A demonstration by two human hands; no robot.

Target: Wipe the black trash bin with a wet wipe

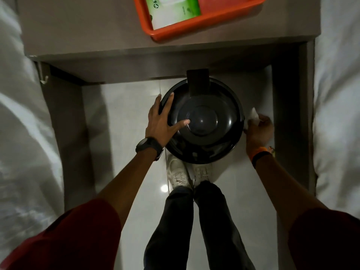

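Pale floor tiles (124,121) carry the black trash bin (202,121), standing below the worktop's (97,22) front edge. Left hand (161,121) lies spread on its smooth, probably slippery lid; right hand (259,129) pinches a limp wet wipe (254,114) against its side.

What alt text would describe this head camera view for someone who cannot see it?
Seen from above, a person's left hand rests on the lid of a black trash bin while the right hand presses a white wet wipe to its side.
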